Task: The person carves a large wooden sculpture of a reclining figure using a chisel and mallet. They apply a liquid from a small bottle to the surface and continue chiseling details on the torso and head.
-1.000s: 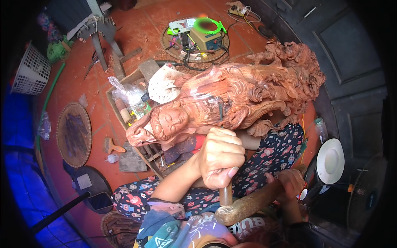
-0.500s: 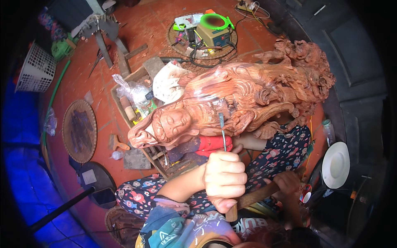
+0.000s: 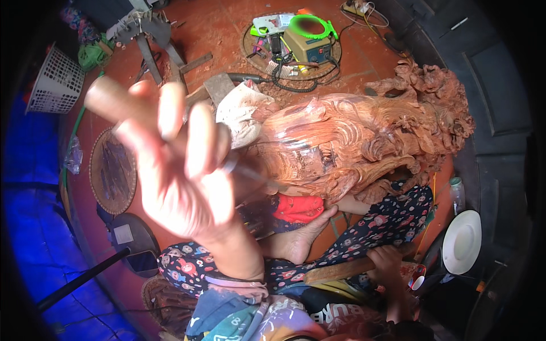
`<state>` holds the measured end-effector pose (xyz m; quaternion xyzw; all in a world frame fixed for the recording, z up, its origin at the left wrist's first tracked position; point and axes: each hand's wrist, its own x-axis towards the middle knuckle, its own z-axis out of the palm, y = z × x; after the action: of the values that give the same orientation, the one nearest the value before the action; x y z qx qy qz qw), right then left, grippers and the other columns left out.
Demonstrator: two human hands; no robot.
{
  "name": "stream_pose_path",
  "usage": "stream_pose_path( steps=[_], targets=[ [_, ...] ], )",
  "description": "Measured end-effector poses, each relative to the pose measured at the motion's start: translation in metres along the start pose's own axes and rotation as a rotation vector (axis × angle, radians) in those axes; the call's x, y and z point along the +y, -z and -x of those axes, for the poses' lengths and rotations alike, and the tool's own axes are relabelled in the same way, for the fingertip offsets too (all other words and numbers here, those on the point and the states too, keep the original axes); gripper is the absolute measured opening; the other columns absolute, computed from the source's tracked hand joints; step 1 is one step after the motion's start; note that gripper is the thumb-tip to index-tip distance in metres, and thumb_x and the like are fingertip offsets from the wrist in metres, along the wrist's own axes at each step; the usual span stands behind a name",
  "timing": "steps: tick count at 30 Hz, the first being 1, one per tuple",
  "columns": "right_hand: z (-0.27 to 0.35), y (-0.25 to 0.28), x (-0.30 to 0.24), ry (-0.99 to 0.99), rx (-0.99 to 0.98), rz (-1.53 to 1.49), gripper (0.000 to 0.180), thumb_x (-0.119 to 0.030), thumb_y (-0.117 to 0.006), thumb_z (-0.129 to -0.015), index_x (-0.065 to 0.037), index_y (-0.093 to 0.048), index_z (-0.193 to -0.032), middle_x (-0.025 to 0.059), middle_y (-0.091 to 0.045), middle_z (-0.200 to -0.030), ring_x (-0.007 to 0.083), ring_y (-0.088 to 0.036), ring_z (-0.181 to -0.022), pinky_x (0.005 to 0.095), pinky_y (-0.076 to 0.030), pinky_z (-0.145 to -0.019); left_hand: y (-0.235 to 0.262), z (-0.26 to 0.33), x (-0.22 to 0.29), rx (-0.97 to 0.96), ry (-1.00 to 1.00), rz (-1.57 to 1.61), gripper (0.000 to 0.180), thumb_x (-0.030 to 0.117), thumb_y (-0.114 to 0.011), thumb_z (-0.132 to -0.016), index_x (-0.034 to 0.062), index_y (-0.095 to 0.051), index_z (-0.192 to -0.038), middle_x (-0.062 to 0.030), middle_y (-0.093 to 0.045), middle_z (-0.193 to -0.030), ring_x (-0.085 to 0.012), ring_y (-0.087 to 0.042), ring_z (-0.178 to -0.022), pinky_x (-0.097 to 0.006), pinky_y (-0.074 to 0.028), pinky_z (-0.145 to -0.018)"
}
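L hand (image 3: 185, 176)'s just swung up, blurred, fingers loosely curled round chisel (image 3: 111, 100); carved wooden statue (image 3: 335, 133) lies R of 'em; R hand (image 3: 387, 261)'s fingers wrap mallet (image 3: 338, 270), apart from chisel: tapping's prob. paused

Frame centre brightly lit; light source out of view. Left hand (image 3: 185, 187), left of centre, motion-blurred, with burnt-out highlights. Pale glare on the carved wooden figure (image 3: 352, 136). Right hand (image 3: 387, 262), lower right, shaded. Saturated blue surface (image 3: 28, 227) along left edge. Fisheye curvature toward the rim; corners black.
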<state>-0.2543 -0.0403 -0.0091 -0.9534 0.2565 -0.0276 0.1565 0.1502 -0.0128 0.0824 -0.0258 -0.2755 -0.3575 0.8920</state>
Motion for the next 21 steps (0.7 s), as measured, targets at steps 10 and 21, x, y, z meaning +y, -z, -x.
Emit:
stream_pose_path(
  steps=[10,21],
  targets=[
    [0.022,-0.032,0.038,-0.147,-0.043,-0.023,0.033,-0.016,-0.062,-0.049,-0.009,-0.060,-0.081,0.0053,-0.051,-0.069,0.0264,-0.054,-0.066,0.0376,-0.045,-0.062,0.016,-0.005,-0.032,0.301,0.016,0.006,0.040,0.023,-0.035,-0.103,0.0104,-0.040,-0.065,-0.0014,-0.040,-0.060,-0.0094,-0.038,-0.043,-0.022,-0.032,-0.040],
    [0.012,-0.030,0.041,-0.142,-0.069,0.007,0.032,-0.017,-0.061,-0.053,-0.007,-0.062,-0.083,0.0081,-0.054,-0.070,0.0291,-0.055,-0.066,0.0391,-0.044,-0.061,0.024,0.016,-0.037,0.303,-0.072,-0.110,0.046,0.029,-0.032,-0.103,0.0122,-0.040,-0.062,0.0000,-0.039,-0.050,-0.0099,-0.038,-0.040,-0.022,-0.030,-0.038]
  ],
)
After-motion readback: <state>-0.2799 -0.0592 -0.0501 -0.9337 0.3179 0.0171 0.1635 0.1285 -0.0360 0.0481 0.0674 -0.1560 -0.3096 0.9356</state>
